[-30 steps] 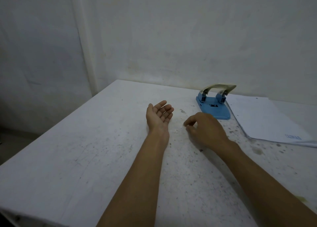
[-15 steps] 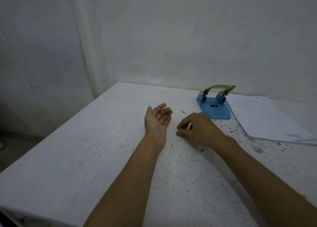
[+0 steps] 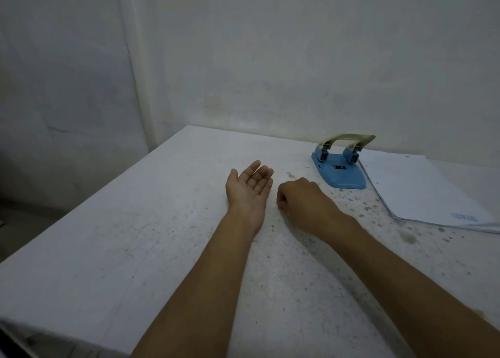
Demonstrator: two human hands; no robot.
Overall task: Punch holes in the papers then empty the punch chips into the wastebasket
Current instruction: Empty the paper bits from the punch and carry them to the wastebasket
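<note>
Punch (image 3: 341, 169) untouched; left hand (image 3: 250, 188) open, right hand (image 3: 301, 199) fisted.

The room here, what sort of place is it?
Probably a plain workroom or makeshift office corner. A worn, speckled white table sits against bare whitewashed walls, with only a blue hole punch and a stack of papers on it.

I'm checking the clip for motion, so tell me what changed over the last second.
The right hand drew back from near the hole punch toward the person and the left hand, its fingers curling from a loose pinch into a closed grip on the table. Whether it holds anything is hidden. The left hand stayed palm up and open; punch and papers did not move.
</note>
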